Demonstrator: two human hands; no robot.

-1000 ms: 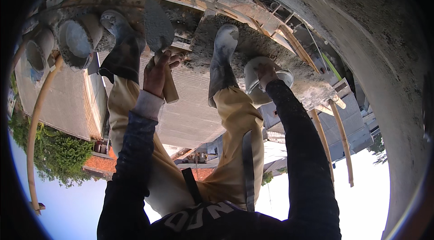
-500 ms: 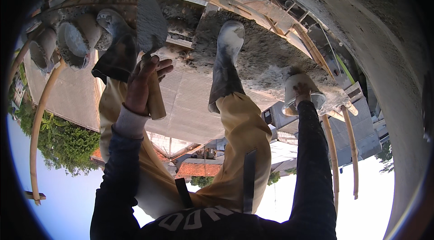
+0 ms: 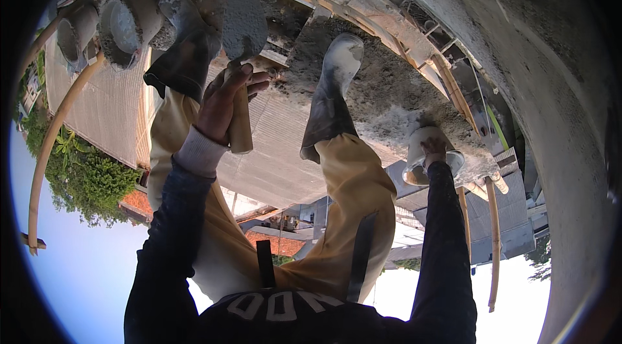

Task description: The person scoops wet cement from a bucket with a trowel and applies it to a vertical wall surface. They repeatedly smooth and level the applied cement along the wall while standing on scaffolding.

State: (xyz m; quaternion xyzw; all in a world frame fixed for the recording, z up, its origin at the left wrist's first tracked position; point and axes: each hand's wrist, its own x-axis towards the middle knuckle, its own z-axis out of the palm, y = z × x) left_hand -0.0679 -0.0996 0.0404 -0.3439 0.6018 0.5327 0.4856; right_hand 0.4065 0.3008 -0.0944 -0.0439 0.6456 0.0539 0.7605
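Note:
My left hand (image 3: 220, 107) holds a trowel by its pale wooden handle (image 3: 240, 127), the thumb across it and some fingers loosely extended. The trowel's pointed grey blade (image 3: 244, 17) is coated with what looks like mortar and points away from me, between my boots. My right hand (image 3: 435, 148) grips the outside of a pale, mortar-stained bucket (image 3: 420, 141) at the right. That bucket is tipped, its rim toward me, near the edge of the cement-covered platform (image 3: 389, 94). What it contains cannot be made out.
Two more stained buckets, one larger (image 3: 119, 32) and one smaller (image 3: 76, 36), stand beyond my left boot (image 3: 188, 46). My right boot (image 3: 334, 85) rests on the rough platform. A curved concrete wall (image 3: 557, 85) rises at the right. Bamboo poles (image 3: 61, 130) and rooftops lie below.
The whole view has turned slightly, shifting the surroundings. My left hand still holds the trowel, and my right hand stays on the bucket.

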